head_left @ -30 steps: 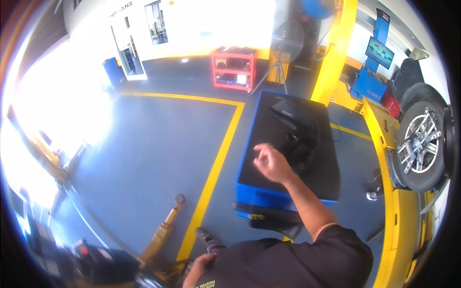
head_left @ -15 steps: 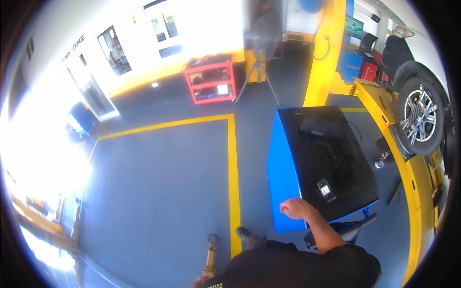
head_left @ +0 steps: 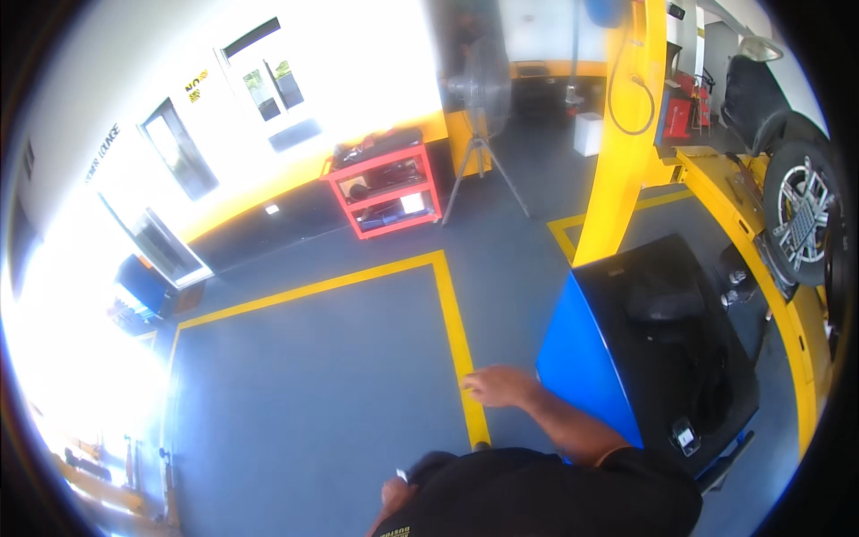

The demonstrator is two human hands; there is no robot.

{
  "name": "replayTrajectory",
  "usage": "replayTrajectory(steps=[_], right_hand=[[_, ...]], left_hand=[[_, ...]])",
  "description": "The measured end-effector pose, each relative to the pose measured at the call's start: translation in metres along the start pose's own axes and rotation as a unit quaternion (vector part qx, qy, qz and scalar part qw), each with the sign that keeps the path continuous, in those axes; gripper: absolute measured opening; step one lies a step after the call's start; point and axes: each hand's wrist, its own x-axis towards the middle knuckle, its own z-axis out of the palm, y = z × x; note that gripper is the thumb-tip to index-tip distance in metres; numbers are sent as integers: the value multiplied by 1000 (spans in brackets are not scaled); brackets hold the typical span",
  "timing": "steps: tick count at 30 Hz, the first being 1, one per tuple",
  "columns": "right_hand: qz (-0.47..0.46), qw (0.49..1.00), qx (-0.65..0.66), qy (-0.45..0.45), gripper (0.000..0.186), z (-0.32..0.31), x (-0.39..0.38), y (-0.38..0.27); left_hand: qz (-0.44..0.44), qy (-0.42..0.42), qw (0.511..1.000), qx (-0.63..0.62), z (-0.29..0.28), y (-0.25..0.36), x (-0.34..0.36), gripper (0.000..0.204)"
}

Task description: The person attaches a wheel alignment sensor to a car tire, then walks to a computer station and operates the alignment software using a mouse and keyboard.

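My right hand [head_left: 501, 385] is held out over the floor, left of a blue cabinet [head_left: 586, 353] with a black top. Its fingers are loosely curled and no object shows in them. Low in the view, my left hand [head_left: 394, 494] is closed beside my body. A small pale piece [head_left: 401, 474] sticks out of it, too small to name. On the cabinet's black top lies a small dark device with a bright screen [head_left: 685, 437], to the right of my right arm and apart from it.
A yellow post [head_left: 617, 170] rises behind the cabinet. On the right, a yellow lift ramp [head_left: 761, 259] bears a vehicle wheel [head_left: 799, 215]. A red tool trolley [head_left: 385, 183] and a tripod fan [head_left: 483, 98] stand at the far wall. Yellow lines [head_left: 456, 331] mark the grey floor.
The cabinet and trolley have shifted lower in view. My right hand has swung left, off the cabinet's edge and over the floor. My left hand has come further into view with the pale piece.
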Motion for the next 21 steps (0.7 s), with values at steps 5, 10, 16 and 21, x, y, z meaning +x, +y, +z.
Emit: replayTrajectory(steps=[5, 10, 16, 21], right_hand=[[-79, 982, 166, 36, 32, 16, 165, 43], [169, 971, 164, 52, 36, 133, 240, 244], [601, 763, 195, -139, 32, 208, 72, 381], [547, 737, 379, -118, 24, 210, 115, 375]], left_hand=[[65, -11, 998, 8, -111, 55, 122, 38], [68, -33, 996, 44, -196, 70, 278, 34], [187, -153, 963, 118, -335, 98, 475, 37], [398, -289, 824, 281, -402, 185, 605, 33]])
